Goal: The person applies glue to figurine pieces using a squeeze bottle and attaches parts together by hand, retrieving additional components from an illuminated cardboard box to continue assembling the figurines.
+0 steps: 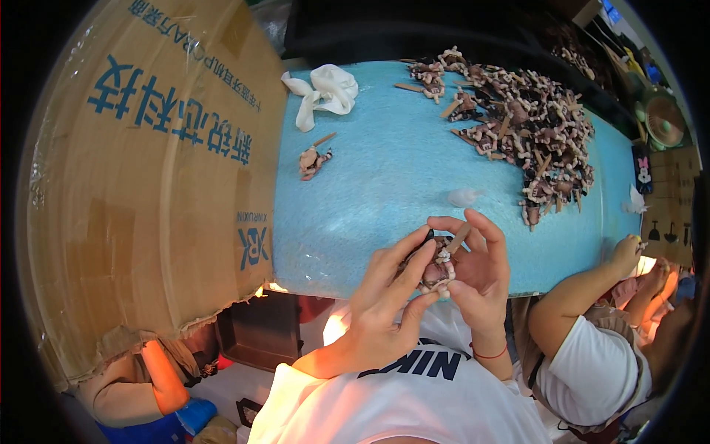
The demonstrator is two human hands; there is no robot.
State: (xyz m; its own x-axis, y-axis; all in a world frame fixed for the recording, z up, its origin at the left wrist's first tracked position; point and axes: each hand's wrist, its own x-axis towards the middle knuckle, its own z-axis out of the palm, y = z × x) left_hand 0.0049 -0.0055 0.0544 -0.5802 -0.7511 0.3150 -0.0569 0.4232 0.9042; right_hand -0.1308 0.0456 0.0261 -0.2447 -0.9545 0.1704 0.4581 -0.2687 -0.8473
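Observation:
Close to my chest, at the table's near edge, both hands are closed on one small toy figure [436, 275] with pale limbs, a brownish body and a flat brown strip sticking up. My left hand [383, 300] grips it from the left, fingers bent over its dark upper part. From the right, my right hand [481, 270] pinches its lower end with the thumb, the fingers curled up behind the brown strip. Parts of the figure are hidden by my fingers. A similar figure [313, 163] lies alone on the blue tabletop [384, 170] at the left.
A heap of similar figures [526, 118] covers the far right of the table. A crumpled white cloth [333, 89] lies far left, and a small whitish translucent object [464, 197] sits beyond my hands. A tall cardboard box [148, 192] stands left. Co-workers sit on both sides.

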